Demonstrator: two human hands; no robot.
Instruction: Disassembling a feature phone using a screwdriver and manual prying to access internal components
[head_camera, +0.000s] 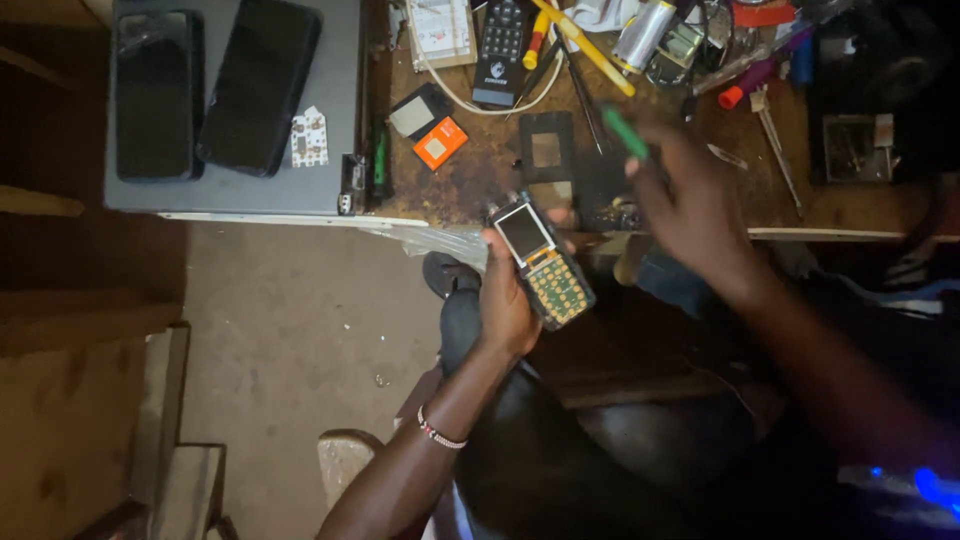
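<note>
My left hand (505, 295) grips a small keypad phone (541, 262) with its front cover off, showing a bare screen and a yellow-green key board; it is held over my lap just off the bench edge. My right hand (690, 205) is blurred above the bench to the right of the phone and holds a thin tool with a green handle (625, 132). A beaded band sits on my left wrist (440, 432).
The wooden workbench (480, 180) carries a black frame part (546, 148), an orange square piece (440, 142), a black handset (500, 50), yellow-handled tools (585, 48) and tweezers. Two dark smartphones (258, 85) lie on a grey slab (340, 120) at left. Concrete floor below.
</note>
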